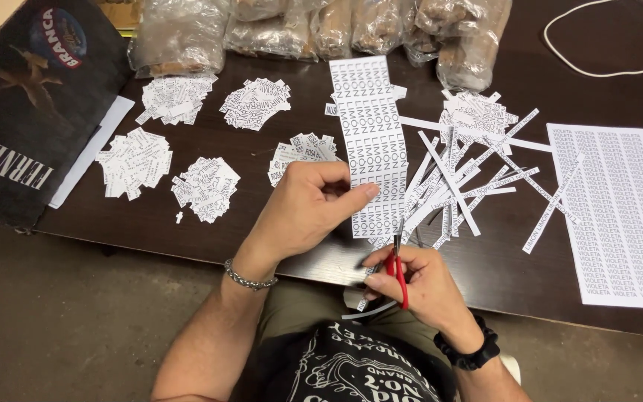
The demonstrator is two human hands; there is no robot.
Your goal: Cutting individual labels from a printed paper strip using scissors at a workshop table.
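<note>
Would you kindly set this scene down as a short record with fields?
left hand: holds the printed paper sheet by its lower edge
right hand: grips the red-handled scissors, blades at the sheet's bottom edge
cut strips: loose tangle right of the sheet
small label piles: several heaps on the left
uncut sheet: flat at far right
plastic bags: along the far edge
surface: dark wooden table
</note>
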